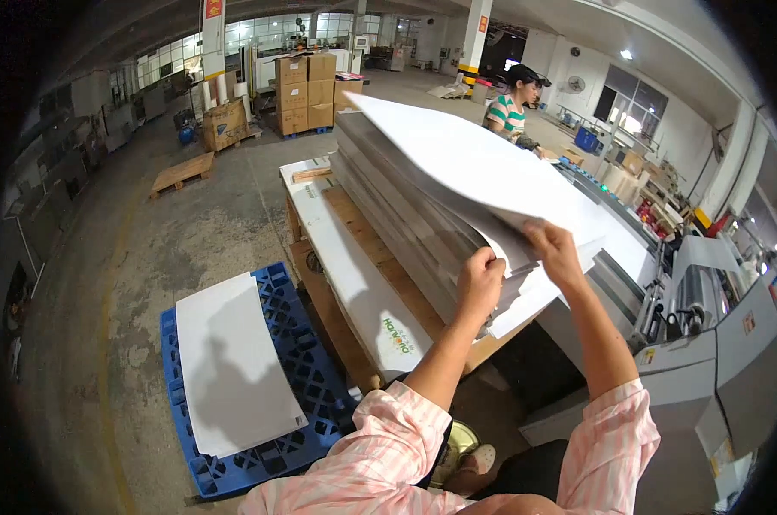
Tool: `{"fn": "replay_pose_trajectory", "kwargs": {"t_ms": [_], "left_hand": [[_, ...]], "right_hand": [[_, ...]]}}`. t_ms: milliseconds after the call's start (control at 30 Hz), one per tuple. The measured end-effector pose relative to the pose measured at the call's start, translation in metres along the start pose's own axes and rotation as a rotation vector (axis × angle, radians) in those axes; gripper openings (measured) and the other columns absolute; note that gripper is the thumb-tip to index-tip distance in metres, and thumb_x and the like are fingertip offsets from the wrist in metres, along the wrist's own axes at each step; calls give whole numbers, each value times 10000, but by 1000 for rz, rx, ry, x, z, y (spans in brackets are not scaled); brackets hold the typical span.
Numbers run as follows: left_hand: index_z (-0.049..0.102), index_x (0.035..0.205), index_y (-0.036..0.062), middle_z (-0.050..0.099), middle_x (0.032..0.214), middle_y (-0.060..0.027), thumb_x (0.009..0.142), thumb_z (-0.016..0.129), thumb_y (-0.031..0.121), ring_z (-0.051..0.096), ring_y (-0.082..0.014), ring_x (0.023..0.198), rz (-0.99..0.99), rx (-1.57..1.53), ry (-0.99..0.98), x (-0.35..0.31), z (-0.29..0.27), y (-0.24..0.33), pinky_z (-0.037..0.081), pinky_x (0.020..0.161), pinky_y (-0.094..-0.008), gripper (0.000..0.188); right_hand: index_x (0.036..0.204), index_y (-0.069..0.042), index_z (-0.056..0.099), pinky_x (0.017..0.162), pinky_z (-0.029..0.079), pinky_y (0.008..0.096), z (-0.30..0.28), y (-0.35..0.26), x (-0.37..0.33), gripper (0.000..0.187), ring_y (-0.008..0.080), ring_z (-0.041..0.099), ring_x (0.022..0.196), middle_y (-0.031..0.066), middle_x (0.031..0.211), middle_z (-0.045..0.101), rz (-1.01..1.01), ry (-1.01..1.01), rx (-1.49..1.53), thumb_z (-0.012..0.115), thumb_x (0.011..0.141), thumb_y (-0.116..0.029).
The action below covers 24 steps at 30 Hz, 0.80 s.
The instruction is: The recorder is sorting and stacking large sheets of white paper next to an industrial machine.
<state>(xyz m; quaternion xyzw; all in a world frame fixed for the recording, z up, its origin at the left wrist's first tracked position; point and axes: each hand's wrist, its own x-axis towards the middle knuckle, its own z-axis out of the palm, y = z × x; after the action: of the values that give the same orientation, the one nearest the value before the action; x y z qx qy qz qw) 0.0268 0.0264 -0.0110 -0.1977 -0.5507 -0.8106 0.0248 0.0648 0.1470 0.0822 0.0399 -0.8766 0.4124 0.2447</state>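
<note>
A tall stack of large white paper sheets [397, 223] stands in front of me on a white board. Its top sheets [466, 159] are lifted and bowed, with their far left corner raised. My left hand [481, 279] is closed on the near edge of the sheets, thumb on top. To its right, my right hand [553, 249] pinches the near edge of the upper sheets, its fingertips partly hidden beneath the paper. A dark gap shows between the raised paper and the stack below. How many sheets each hand holds cannot be seen.
On the floor at left, a blue plastic pallet [178, 403] bears a low pile of white sheets [234, 369]. A grey machine [698, 343] with a roller stands close on my right. Beyond the stack is a co-worker [513, 107]. Cardboard boxes [307, 90] and a wooden pallet [182, 173] are farther back.
</note>
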Motion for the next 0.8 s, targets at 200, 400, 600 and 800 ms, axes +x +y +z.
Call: {"fn": "replay_pose_trajectory", "kwargs": {"t_ms": [200,400,600,800], "left_hand": [[604,880,-7,556,660,-44,884,520,286,520,-132,606,-41,-159,0,-3,0,16,431,560,-291,305],[599,1095,3,640,818,-66,882,545,267,585,-126,706,-42,-148,-7,-5,0,16,467,597,-273,343],[611,1043,-10,627,710,-86,779,550,99,581,-145,610,91,24,1,-3,-5,3,470,583,-284,292],[494,1197,35,573,861,-81,867,540,158,566,-115,694,-68,-230,14,-5,1,8,500,542,-263,355]], "right_hand": [[1058,16,621,858,423,327,5,9,-17,317,242,559,978,156,1019,632,-215,-124,-37,564,875,-238],[1052,59,601,815,447,322,0,2,11,517,203,584,882,141,956,629,198,-11,287,537,878,-423],[982,40,620,707,406,230,-2,-5,11,408,101,498,810,20,846,581,-30,167,58,542,906,-353],[964,-22,653,643,463,314,1,13,-13,201,225,584,708,132,825,632,-82,-153,-348,568,872,-178]]}}
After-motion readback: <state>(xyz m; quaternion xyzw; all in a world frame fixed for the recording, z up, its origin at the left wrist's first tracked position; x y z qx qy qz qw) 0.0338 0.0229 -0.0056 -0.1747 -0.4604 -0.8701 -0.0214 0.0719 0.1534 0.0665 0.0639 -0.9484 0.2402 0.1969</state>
